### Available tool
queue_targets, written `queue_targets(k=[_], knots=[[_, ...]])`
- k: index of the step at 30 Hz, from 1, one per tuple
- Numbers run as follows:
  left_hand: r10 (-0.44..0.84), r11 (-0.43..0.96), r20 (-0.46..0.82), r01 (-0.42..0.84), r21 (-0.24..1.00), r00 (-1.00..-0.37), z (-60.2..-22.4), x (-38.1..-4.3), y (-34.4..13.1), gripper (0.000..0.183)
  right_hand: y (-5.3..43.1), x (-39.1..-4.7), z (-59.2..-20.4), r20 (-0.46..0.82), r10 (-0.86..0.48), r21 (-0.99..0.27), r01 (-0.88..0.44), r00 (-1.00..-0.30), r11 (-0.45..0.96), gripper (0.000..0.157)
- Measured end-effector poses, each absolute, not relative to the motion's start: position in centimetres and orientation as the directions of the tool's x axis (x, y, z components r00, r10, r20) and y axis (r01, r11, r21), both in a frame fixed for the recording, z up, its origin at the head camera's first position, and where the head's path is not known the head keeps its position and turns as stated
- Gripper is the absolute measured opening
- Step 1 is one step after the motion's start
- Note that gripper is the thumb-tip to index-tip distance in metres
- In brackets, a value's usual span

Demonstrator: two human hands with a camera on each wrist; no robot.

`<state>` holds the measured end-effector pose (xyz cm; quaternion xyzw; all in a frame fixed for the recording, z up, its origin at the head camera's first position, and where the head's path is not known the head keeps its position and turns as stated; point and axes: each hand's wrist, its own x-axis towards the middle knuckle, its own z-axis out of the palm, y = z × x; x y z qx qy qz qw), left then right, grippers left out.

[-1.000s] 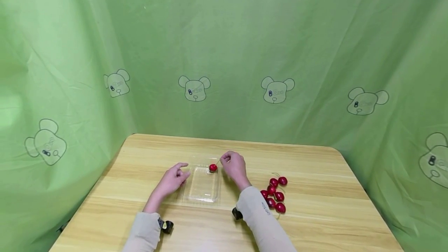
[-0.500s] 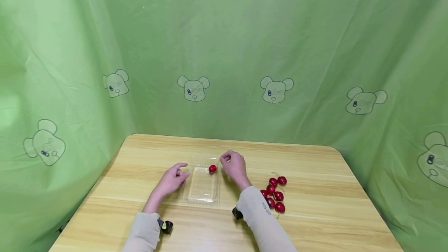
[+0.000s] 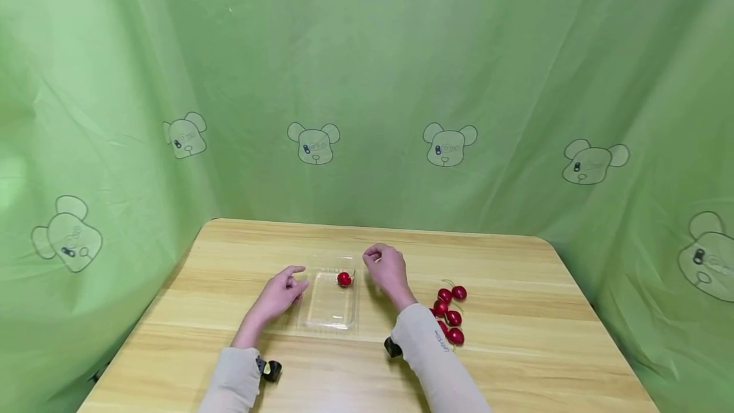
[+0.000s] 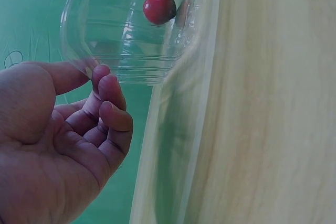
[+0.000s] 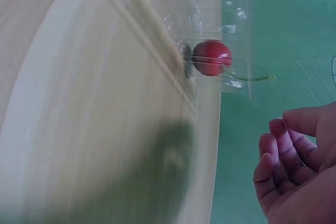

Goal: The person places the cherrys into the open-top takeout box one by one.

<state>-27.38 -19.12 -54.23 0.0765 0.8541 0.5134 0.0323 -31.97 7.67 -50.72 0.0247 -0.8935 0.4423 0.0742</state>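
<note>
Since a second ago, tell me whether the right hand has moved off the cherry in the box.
Yes. The right hand has drawn back right, away from the clear box; the cherry now lies alone inside.

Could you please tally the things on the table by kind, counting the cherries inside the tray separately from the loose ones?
Clear plastic tray: 1
Cherry in the tray: 1
Loose cherries beside the right forearm: 5 visible; the sleeve may hide others
Total: 7 things visible
</note>
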Motion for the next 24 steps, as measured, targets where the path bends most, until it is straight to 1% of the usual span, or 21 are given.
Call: queue_targets(k=[5,10,16,24], knots=[[0.151,0.466,0.013,0.083,0.881,-0.988,-54.2,-27.4,-19.1,0.050,8.6,-31.7,-50.3,0.146,0.023,-0.783,-0.102,-0.989,0.614,0.010],[0.144,0.463,0.004,0.071,0.883,-0.990,-54.2,-27.5,-19.0,0.050,10.6,-31.3,-49.9,0.156,0.023,-0.771,-0.107,-0.987,0.628,0.012],[0.149,0.458,-0.005,0.065,0.887,-0.989,-54.3,-27.4,-19.1,0.052,14.8,-31.5,-49.8,0.177,-0.005,-0.711,-0.131,-0.984,0.691,0.011],[0.164,0.470,0.030,0.105,0.876,-0.986,-54.2,-27.2,-19.1,0.052,20.7,-32.1,-49.8,0.115,-0.038,-0.652,-0.104,-0.993,0.751,0.013]])
